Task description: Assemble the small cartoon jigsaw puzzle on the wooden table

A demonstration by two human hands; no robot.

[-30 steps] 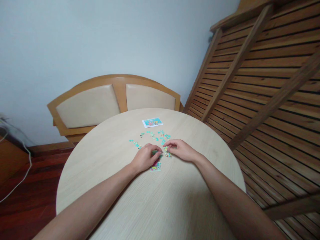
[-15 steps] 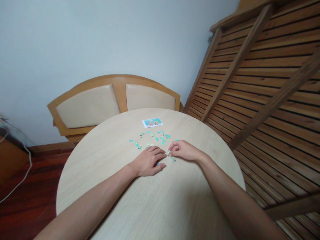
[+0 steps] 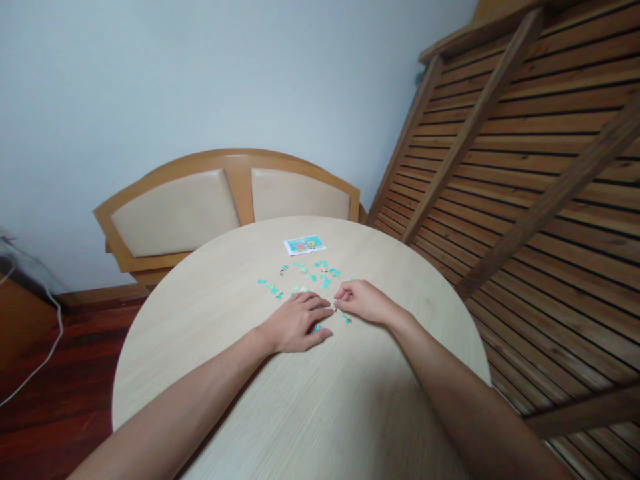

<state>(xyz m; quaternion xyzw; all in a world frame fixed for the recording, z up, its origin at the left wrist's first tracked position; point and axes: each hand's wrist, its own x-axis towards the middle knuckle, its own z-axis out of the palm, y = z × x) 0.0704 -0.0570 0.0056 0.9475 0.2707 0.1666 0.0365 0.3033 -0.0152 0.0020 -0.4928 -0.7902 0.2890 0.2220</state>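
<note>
My left hand [image 3: 301, 323] lies palm down on the round table [image 3: 200, 333], its fingers spread and pointing right, partly over some small puzzle pieces [image 3: 317, 327]. Just right of its fingertips, my right hand [image 3: 361, 300] is closed, thumb and index finger pinched at a small piece [image 3: 335, 307] that the fingers mostly hide. Below the right fingertips lies a teal piece [image 3: 347, 319]. Several teal and yellowish pieces [image 3: 325, 275] are scattered beyond both hands, with another group [image 3: 273, 289] to the left. Farther back sits a picture card [image 3: 305, 245] with a teal background.
Behind the table stands a wooden headboard [image 3: 239, 183] with cream panels. A slatted wooden frame [image 3: 500, 167] leans along the right side. On the left, a white cable [image 3: 61, 327] hangs down over the dark red floor [image 3: 65, 393].
My right hand has shifted slightly left, bringing its pinched fingertips closer to my left fingers and covering more of the small piece there. My left hand has stayed in place.
</note>
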